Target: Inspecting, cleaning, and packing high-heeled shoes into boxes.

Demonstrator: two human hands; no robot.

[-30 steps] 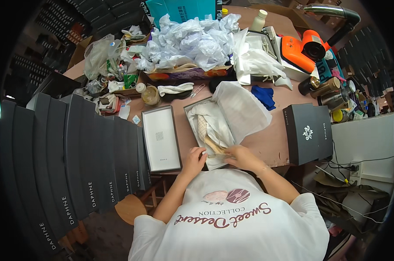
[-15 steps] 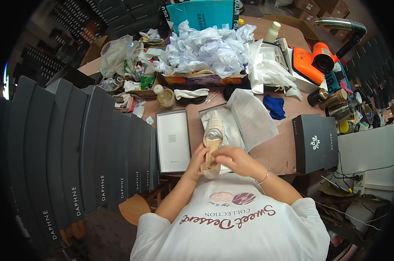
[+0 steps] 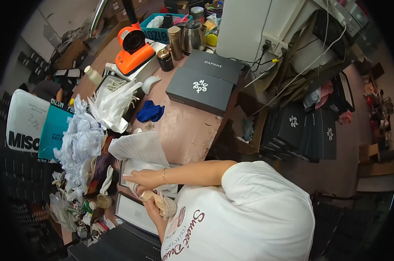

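Observation:
A beige shoe with a checked pattern [image 3: 165, 205] is held low in front of me, its checked end toward my body. My left hand [image 3: 151, 210] is closed around its side. Across its far end reaches my right hand [image 3: 147, 178], fingers together and bent down onto it; the fingertips are partly hidden. Beneath my right arm lies an open box lined with white paper [image 3: 138, 166], with a white sheet [image 3: 140, 145] folded out over its edge. Next to my left hand sits a second shallow tray [image 3: 134, 212], grey-rimmed with a white inside.
Dark shoe boxes [image 3: 201, 82] rest on the table to the right. A blue cloth [image 3: 150, 112], crumpled tissue paper [image 3: 79, 148], white packets [image 3: 112, 104] and an orange machine [image 3: 134, 54] stand farther off. More dark boxes [image 3: 299, 132] are stacked beyond the table's right edge.
My view has swung to the right, bringing the right side of the room in. The shoe's checked end, earlier pointing away, now points toward me. My right hand has moved to the far end.

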